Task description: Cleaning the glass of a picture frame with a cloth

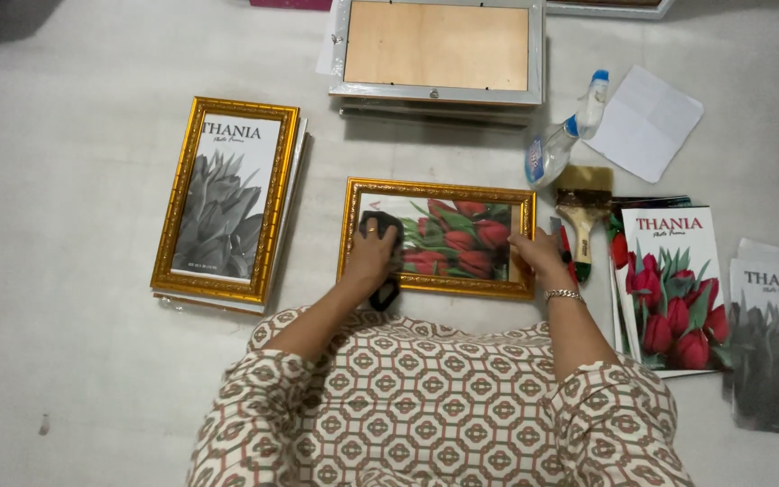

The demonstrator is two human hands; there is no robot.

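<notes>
At the centre of the frame, the left hand pressed a black pad onto the gold-framed tulip picture lying on the floor, fingers curled over it. The right hand, fingers bent, pinned the frame's right edge. I judged that hard rubbing could skid the frame into the wooden-handled brush just beside it.

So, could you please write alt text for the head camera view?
A person's left hand presses a black tool on a gold frame with a red tulip picture, the right hand holding its right edge. A paintbrush and spray bottle lie nearby.
</notes>
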